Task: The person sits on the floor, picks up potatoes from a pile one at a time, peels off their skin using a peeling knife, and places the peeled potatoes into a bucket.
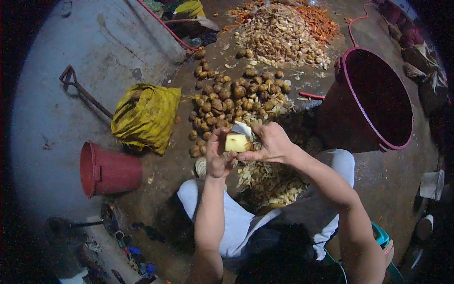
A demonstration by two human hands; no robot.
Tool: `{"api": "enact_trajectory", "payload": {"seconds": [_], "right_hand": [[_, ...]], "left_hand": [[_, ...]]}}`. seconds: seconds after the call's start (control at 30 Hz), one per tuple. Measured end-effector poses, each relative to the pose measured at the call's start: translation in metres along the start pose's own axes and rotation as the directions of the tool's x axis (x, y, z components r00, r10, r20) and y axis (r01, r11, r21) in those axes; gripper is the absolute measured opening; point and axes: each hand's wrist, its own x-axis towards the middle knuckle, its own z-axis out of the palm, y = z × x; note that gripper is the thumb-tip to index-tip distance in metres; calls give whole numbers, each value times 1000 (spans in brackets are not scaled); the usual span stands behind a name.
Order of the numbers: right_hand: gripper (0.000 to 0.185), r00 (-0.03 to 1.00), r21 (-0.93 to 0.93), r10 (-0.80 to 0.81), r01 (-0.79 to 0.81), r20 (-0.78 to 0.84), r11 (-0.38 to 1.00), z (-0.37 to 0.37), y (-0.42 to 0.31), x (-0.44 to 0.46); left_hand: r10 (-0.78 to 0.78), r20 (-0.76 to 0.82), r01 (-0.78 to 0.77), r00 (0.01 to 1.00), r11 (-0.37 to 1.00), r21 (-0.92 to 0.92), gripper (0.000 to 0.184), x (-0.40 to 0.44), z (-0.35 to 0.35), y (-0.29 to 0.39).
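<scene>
My left hand (219, 156) has its fingers around a mostly peeled, pale yellow potato (235, 143) in front of my knees. In my right hand (274, 143) is a knife, its grey blade (236, 128) along the potato's far side with a pale strip of peel (244, 128) on it. The handle is hidden by my fingers, and my right thumb touches the potato's near edge. Beneath my hands, between my legs, lies a heap of peelings (274, 182). Many unpeeled brown potatoes (227, 102) are spread on the floor just beyond.
Farther off is a big pile of pale peelings (283, 35) beside orange scraps (321, 23). A large dark red tub (347, 71) stands tilted at right. To the left are a yellow sack (146, 116), a red bucket (116, 170) and a long-handled tool (87, 94).
</scene>
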Motion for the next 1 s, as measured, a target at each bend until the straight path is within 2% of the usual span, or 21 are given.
{"api": "enact_trajectory", "payload": {"seconds": [0.13,0.2,0.27,0.33,0.37,0.4,0.43,0.47,0.5,0.53,0.57,0.63,0.8,0.87,0.93,1.0], "right_hand": [[69,1000,-53,-1,1,4,999,-4,-6,-1],[66,999,-103,42,-41,14,994,0,-6,-2],[64,997,-156,78,-74,20,985,7,-4,-2],[61,998,-166,-18,8,-57,986,12,-1,-4],[59,996,-196,-79,70,-37,978,6,-5,-3],[59,996,-196,-82,73,-36,978,7,-4,-4],[58,998,-137,-49,44,-34,990,9,-3,-4],[57,999,-77,-17,15,-29,997,9,-5,-4],[60,998,-15,60,-60,7,998,4,-6,-2],[60,998,-15,60,-60,9,998,1,-7,0],[64,996,14,84,-84,14,996,-1,-8,2],[73,995,49,98,-99,37,994,-4,-7,5],[72,999,43,45,-46,29,998,4,1,0],[71,1000,60,28,-28,5,998,4,0,-1],[66,993,57,75,-81,94,995,1,-4,-1],[64,994,95,84,-91,72,991,2,-4,0]], "left_hand": [[-15,11,15,1000,1000,-6,60,-1,-1,1],[71,-40,-73,997,995,-65,59,0,4,-1],[110,-36,-111,993,993,-35,57,1,0,-5],[151,-84,-143,985,985,92,60,0,0,-7],[154,-84,-147,985,985,91,60,1,1,-8],[122,-102,-122,987,992,3,60,0,1,-8],[88,-118,-99,989,992,-85,59,0,0,-8],[90,-119,-101,989,991,-83,59,-1,0,-7],[6,-170,-24,985,994,-107,60,-2,-1,-4],[-80,-219,51,972,989,-136,61,-3,-1,-2],[-92,-106,77,990,987,-138,62,-1,-4,0],[-92,-79,80,993,987,-139,63,-2,-3,-3],[-133,14,134,991,988,-76,65,-1,4,-3],[-131,-6,129,991,983,-132,65,-6,1,-6],[-128,-24,122,991,975,-188,65,-7,-1,-10],[45,-67,-52,997,992,-112,55,-3,1,-13]]}}
